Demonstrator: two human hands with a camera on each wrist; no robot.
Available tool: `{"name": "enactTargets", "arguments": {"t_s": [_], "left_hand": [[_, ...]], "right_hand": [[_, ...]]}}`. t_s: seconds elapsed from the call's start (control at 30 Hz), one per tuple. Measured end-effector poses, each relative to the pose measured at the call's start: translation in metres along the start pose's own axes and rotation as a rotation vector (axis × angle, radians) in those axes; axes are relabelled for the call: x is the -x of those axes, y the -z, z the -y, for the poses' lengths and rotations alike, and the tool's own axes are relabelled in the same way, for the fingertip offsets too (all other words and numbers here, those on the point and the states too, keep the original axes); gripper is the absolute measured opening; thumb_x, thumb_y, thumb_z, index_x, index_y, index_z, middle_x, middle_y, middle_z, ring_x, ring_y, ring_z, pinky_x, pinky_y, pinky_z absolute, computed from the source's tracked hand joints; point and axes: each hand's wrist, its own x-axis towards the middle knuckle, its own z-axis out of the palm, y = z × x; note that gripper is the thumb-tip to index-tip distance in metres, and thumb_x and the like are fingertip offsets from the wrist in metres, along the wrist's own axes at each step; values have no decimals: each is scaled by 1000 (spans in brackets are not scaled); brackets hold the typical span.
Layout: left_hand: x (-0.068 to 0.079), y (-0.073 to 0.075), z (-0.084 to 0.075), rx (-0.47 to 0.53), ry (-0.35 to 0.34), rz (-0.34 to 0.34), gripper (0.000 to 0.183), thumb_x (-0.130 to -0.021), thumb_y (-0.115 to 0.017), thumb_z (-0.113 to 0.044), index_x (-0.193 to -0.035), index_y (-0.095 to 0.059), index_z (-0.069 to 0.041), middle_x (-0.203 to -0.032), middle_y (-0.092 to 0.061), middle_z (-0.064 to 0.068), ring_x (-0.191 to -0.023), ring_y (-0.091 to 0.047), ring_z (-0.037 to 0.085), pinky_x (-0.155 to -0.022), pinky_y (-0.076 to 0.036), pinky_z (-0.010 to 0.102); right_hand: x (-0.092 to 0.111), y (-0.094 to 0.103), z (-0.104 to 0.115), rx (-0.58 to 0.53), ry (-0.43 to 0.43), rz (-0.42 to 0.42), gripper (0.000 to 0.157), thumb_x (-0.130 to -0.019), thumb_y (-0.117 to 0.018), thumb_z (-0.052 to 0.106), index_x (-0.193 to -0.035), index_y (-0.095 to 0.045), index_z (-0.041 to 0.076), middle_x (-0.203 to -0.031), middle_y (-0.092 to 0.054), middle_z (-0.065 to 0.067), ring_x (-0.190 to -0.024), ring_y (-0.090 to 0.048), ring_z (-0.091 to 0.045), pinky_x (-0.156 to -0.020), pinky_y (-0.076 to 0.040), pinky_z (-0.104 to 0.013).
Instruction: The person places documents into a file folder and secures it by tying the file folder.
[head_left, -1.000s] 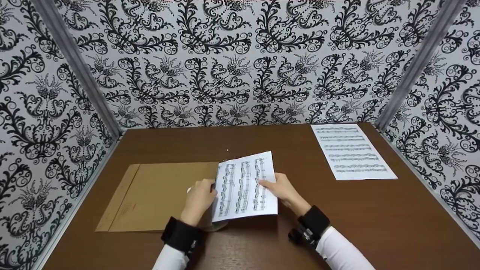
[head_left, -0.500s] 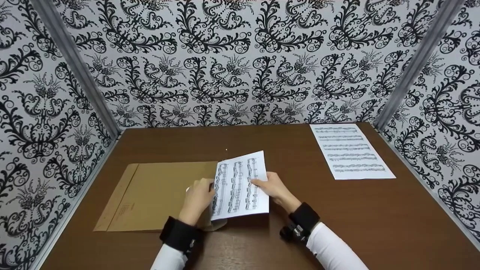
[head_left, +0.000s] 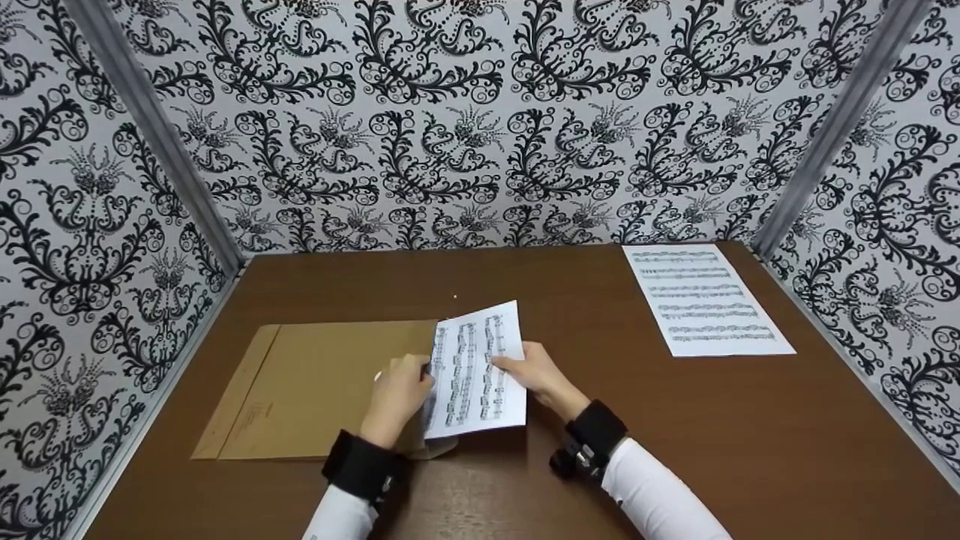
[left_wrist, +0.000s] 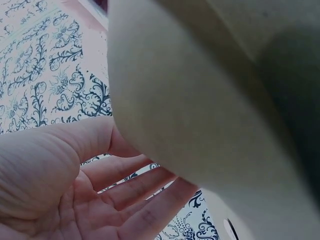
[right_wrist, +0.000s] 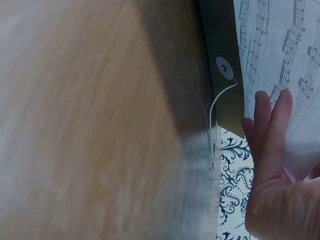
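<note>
One edge of the envelope (head_left: 322, 390) is gripped by the left hand (head_left: 397, 394); the sheet (head_left: 480, 371), at the envelope's right end, is pinched by the right hand (head_left: 540, 375). Creasing could be caused if the sheet were snagged on that edge. Its left end is hidden; the envelope is blurred in the left wrist view.

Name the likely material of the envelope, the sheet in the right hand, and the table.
Envelope: probably matte kraft paper, judging by its plain brown surface and crease.
Held sheet: apparently matte paper; it is thin, white and printed.
Table: wood or laminate, hard to tell; brown with a faint sheen.
</note>
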Motion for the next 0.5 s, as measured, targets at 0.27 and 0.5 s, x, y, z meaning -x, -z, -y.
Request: {"name": "enactTargets", "arguments": {"t_s": [0.27, 0.5], "left_hand": [[-1, 1, -3, 17, 19, 10, 25, -89, -66, -2, -112, -76, 2, -100, -78, 19, -74, -70, 25, -60, -50, 35], [-1, 2, -3, 38, 44, 33, 19, -88, -65, -1, -103, -76, 1, -90, -75, 15, -65, -55, 18, -54, -37, 28]], "right_hand": [[-2, -6, 3, 8, -6, 16, 32, -97, -61, 4, -125, -65, -10, -108, -75, -30, -77, -78, -21, -67, -64, -32], [-5, -11, 5, 41, -3, 46, 31, -97, -61, 4, -123, -65, -11, -107, -75, -30, -78, -78, -21, -67, -64, -30]]}}
